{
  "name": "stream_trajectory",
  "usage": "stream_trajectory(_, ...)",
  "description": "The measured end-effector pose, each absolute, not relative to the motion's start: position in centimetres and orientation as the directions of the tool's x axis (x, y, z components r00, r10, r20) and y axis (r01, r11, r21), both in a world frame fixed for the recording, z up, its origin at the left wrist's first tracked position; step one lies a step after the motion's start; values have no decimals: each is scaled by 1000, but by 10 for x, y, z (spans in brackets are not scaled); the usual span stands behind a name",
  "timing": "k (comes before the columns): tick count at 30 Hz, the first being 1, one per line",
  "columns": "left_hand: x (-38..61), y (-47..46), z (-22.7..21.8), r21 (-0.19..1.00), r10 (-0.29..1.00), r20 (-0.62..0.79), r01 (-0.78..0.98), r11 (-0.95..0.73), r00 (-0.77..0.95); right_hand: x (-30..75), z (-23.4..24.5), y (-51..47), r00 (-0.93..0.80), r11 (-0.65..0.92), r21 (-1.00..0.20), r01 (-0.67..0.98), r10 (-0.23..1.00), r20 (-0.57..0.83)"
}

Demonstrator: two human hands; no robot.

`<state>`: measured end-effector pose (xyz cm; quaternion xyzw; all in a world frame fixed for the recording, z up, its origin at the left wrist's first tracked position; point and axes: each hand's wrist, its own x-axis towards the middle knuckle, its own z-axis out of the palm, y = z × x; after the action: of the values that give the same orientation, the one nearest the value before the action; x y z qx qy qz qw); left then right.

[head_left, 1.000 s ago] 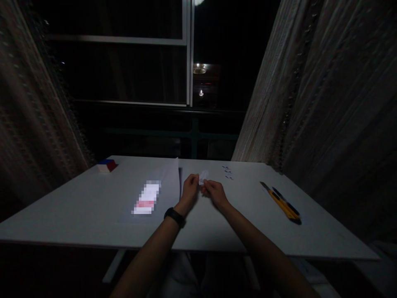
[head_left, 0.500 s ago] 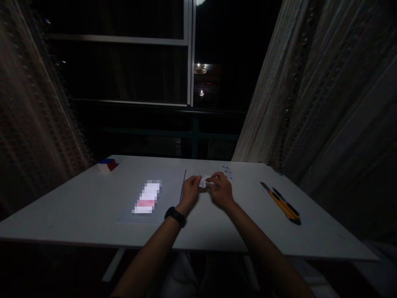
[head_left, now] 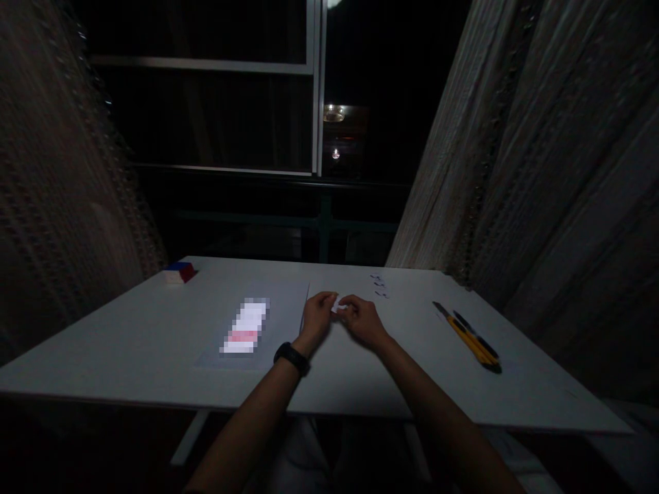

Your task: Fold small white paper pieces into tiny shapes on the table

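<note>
Over the middle of the white table, a small piece of white paper [head_left: 336, 304] is pinched between my two hands. My left hand [head_left: 318, 317], with a dark band on its wrist, grips the paper's left side. From the right, my right hand [head_left: 363, 321] closes thumb and fingers on the other side. Much of the paper is hidden behind the fingers. Just beyond my right hand lie small paper pieces with dark marks [head_left: 379, 285], in a short column.
A glowing phone-like screen [head_left: 246, 328], blurred out, lies on a pale sheet [head_left: 281, 322] at left. Farther back sits a red, white and blue cube [head_left: 179, 272]. A yellow utility knife [head_left: 471, 339] and a dark pen [head_left: 476, 332] rest at right. Curtains [head_left: 437, 171] flank the table.
My right hand has turned slightly and its fingers have drawn closer to my left hand. Less of the paper shows now. The things on the table have stayed put.
</note>
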<state>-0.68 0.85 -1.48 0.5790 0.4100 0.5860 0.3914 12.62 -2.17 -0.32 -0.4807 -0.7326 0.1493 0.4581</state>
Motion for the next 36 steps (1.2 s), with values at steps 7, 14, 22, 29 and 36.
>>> stream_trajectory(7, -5, 2, -9, 956, 956, 293, -21, -293, 17, 126, -2, -22, -126, 497, -672, 548, 844, 521)
stream_trajectory(14, -3, -2, -5, 957, 960, 271, -128, -260, 74, 127, 0, -24, -168, 514, -687, 513, 845, 508)
stream_trajectory(22, -2, -2, -7, 928, 979, 167, -355, -116, 116, 127, 1, -26, -152, 492, -604, 627, 837, 525)
stream_trajectory(29, -2, -5, 0, 890, 988, 122, -451, -68, 91, 127, 3, -28, -80, 461, -556, 692, 813, 576)
stream_trajectory(36, 0, -1, -3, 922, 976, 215, -338, -191, 32, 125, 2, -19, 83, 327, -912, 249, 930, 357)
